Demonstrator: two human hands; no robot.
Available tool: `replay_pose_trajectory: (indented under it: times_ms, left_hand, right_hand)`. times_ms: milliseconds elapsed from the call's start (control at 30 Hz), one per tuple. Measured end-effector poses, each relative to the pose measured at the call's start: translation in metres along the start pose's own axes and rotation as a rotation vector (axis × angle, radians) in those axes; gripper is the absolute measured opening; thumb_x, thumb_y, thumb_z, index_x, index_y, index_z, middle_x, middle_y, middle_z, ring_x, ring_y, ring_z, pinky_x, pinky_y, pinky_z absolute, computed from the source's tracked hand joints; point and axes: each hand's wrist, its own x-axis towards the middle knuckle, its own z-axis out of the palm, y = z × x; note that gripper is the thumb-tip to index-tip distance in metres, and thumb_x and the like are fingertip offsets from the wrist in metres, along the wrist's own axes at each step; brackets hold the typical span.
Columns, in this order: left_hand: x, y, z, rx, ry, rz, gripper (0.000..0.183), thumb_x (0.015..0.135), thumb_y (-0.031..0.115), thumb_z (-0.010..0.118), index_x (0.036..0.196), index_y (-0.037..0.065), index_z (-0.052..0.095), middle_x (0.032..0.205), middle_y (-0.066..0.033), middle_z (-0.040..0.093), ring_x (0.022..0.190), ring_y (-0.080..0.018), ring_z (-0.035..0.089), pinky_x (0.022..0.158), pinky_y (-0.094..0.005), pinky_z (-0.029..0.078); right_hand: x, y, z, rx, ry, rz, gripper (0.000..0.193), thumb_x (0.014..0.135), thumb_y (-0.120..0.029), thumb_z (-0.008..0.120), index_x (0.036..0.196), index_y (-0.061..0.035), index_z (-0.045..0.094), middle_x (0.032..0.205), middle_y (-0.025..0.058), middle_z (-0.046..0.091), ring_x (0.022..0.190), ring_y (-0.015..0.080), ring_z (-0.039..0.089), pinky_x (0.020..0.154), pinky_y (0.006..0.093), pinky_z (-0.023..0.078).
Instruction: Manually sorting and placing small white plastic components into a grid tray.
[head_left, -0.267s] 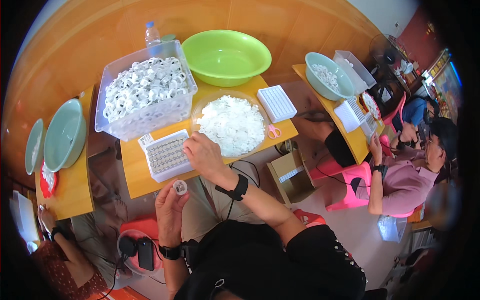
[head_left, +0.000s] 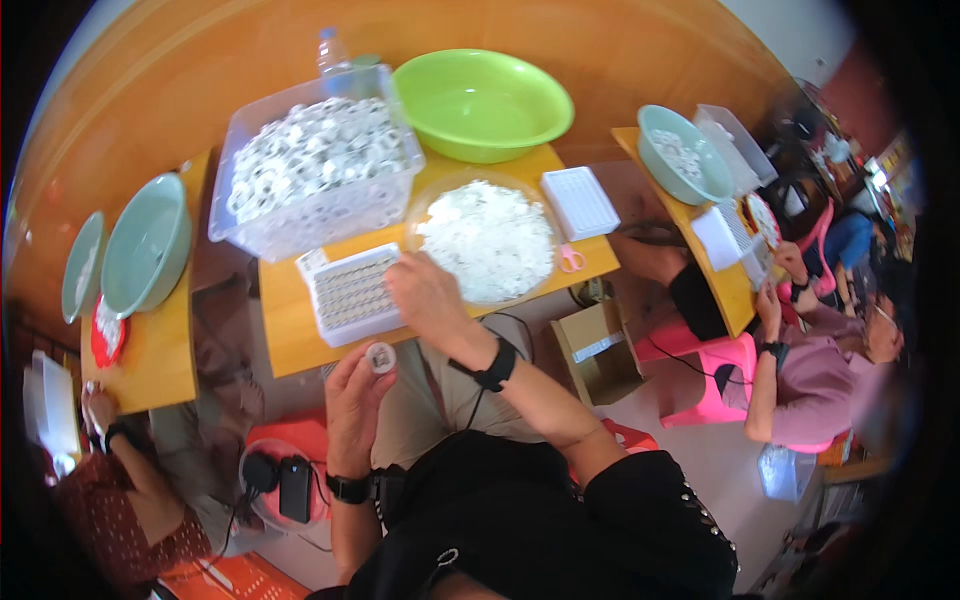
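A small round white plastic piece (head_left: 381, 358) with a greyish pattern or insert on its face sits between the thumb and fingers of my left hand (head_left: 352, 402), in front of the table edge. My right hand (head_left: 432, 298) reaches over the right side of a white box (head_left: 362, 332) filled with rows of small metal parts (head_left: 350, 288). Its fingertips are pinched together at the box's right rim; whether they hold a part is hidden. Just beyond that hand lies a heap of small white pieces (head_left: 485, 240) in a shallow clear round tray (head_left: 552, 272).
Behind stand a clear bin (head_left: 315, 215) of white ring-shaped parts, a green basin (head_left: 480, 148) and a bottle (head_left: 330, 55). Right of the heap are a white slotted box (head_left: 580, 205) and pink scissors (head_left: 571, 260). An open carton (head_left: 597, 365) stands below. Co-workers sit on both sides.
The whole view has shifted, so the table appears farther right. My right hand stays at the box's right side; my left hand still holds the round piece. The co-worker at right has raised a hand.
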Motion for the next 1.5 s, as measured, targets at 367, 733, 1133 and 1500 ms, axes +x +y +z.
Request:
replay_pose_trajectory:
  times_ms: [367, 733, 1133, 1500]
  left_hand:
    - [-0.004, 0.004, 0.002, -0.059, -0.034, -0.016, 0.028, 0.09, 0.011, 0.053, 0.115, -0.001, 0.055, 0.105, -0.0095, 0.061, 0.091, -0.0161, 0.061, 0.078, -0.0274, 0.053]
    - [-0.001, 0.0, 0.002, -0.13, -0.087, -0.018, 0.024, 0.089, 0.009, 0.053, 0.112, 0.0, 0.057, 0.103, -0.0086, 0.061, 0.09, -0.0141, 0.061, 0.077, -0.0266, 0.054]
    - [-0.001, 0.0, 0.006, -0.008, -0.044, 0.01, 0.023, 0.088, 0.009, 0.057, 0.109, 0.0, 0.059, 0.101, -0.0071, 0.062, 0.089, -0.0128, 0.061, 0.075, -0.0263, 0.054]
    - [-0.005, 0.003, 0.013, 0.085, -0.039, 0.005, 0.023, 0.088, 0.011, 0.057, 0.108, 0.001, 0.061, 0.1, -0.0072, 0.063, 0.088, -0.0123, 0.061, 0.074, -0.0256, 0.054]
  right_hand:
    - [-0.003, -0.015, -0.032, 0.35, -0.062, 0.155, 0.012, 0.073, 0.0, 0.06, 0.084, -0.0035, 0.059, 0.079, 0.01, 0.053, 0.078, 0.0279, 0.055, 0.064, 0.036, 0.045]
    - [-0.041, -0.057, -0.04, 0.388, 0.0, -0.109, 0.019, 0.071, 0.008, 0.06, 0.088, 0.0002, 0.059, 0.081, 0.011, 0.054, 0.074, 0.0289, 0.055, 0.062, 0.035, 0.045]
    - [-0.044, -0.052, -0.045, 0.346, -0.051, -0.207, 0.023, 0.069, 0.01, 0.058, 0.09, -0.0009, 0.056, 0.081, 0.0102, 0.057, 0.073, 0.0282, 0.055, 0.061, 0.0346, 0.045]
    - [-0.039, -0.045, -0.054, 0.707, -0.274, 0.2, 0.014, 0.073, 0.004, 0.062, 0.086, 0.0005, 0.059, 0.075, 0.0103, 0.056, 0.069, 0.025, 0.057, 0.06, 0.0306, 0.045]
